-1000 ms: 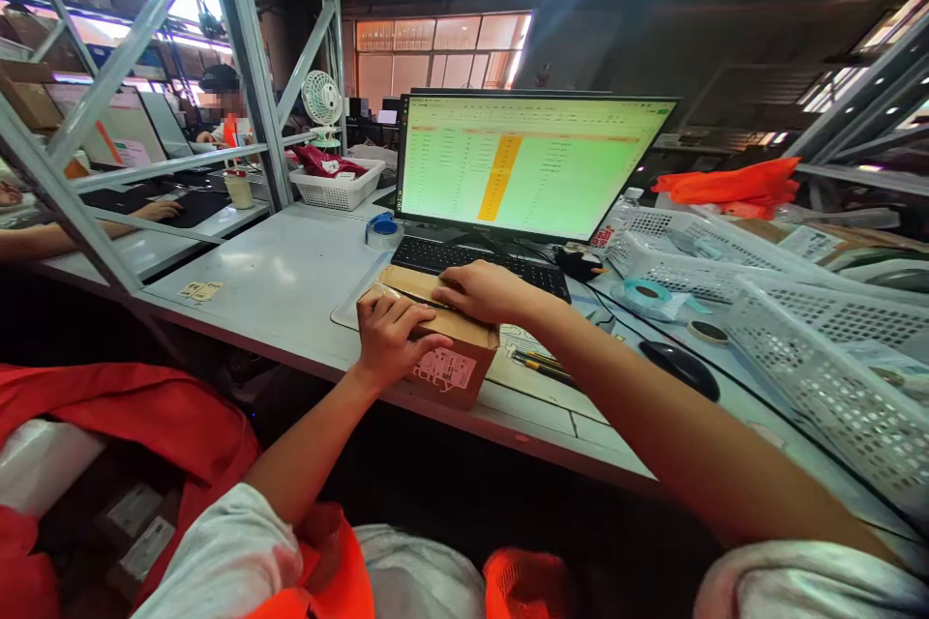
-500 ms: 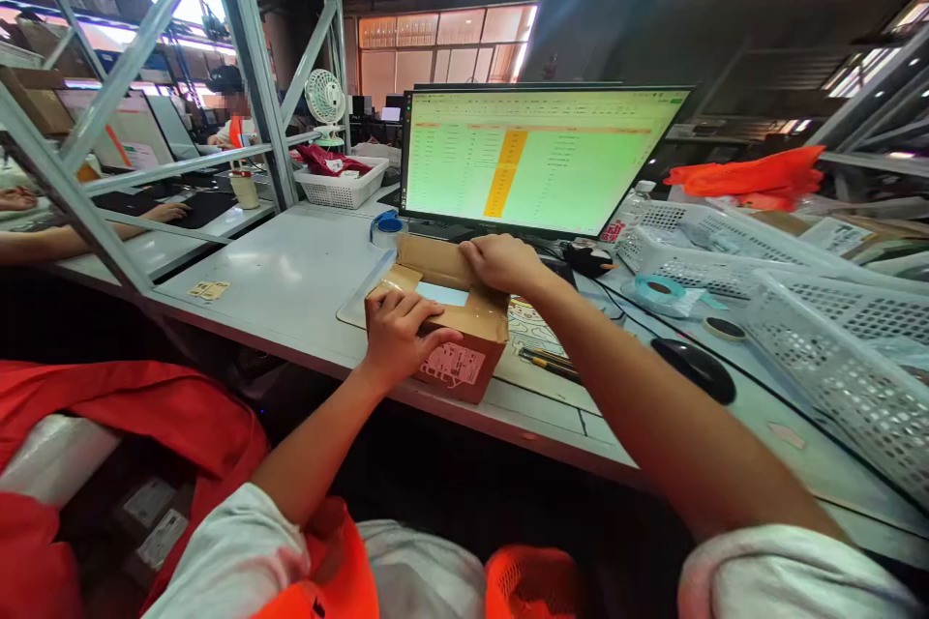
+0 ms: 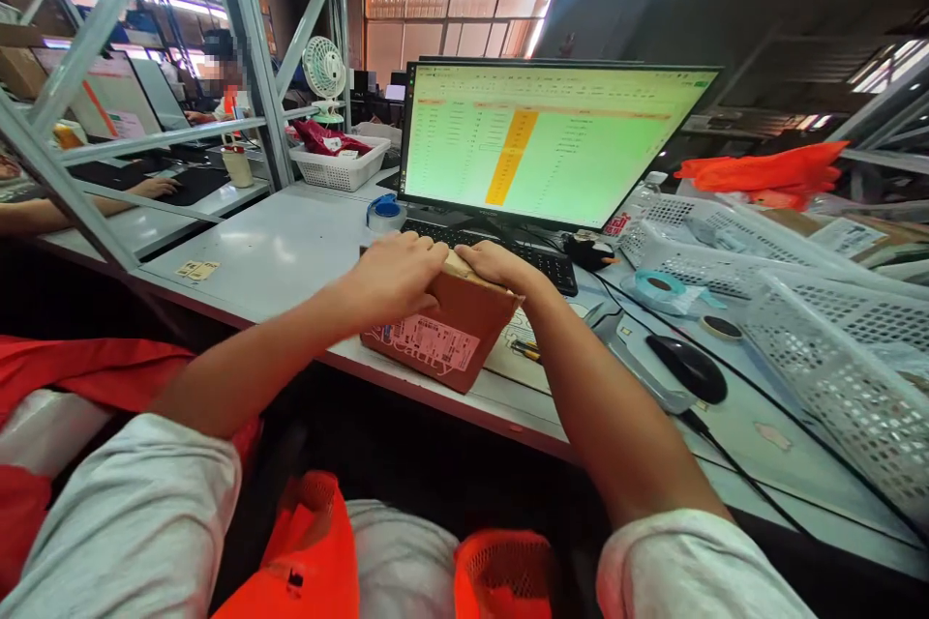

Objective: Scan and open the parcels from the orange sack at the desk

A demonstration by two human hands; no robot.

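Observation:
A brown cardboard box (image 3: 464,314) stands at the table's front edge, its front tilted slightly and bearing a pinkish shipping label (image 3: 435,340). My left hand (image 3: 403,273) grips the box from above, fingers over the top and thumb down on the front face. Across the top's right part lies my right hand (image 3: 497,266), its fingers curled at the flap area. Most of the top is hidden beneath both hands, so I cannot tell how the flaps lie. Yellow-and-black pen-like tools (image 3: 526,348) lie just right of the box.
Behind the box are a keyboard (image 3: 558,269), a monitor (image 3: 558,150) and a blue tape roll (image 3: 386,213). To the right lie a grey corded device (image 3: 639,363), a black mouse (image 3: 686,368) and white baskets (image 3: 834,348). A co-worker's hand (image 3: 154,188) rests beyond the metal frame (image 3: 251,48).
My left hand has shifted from the box's left side onto its top. The box has turned a little, showing more of its front label. The grey corded device has come into sight.

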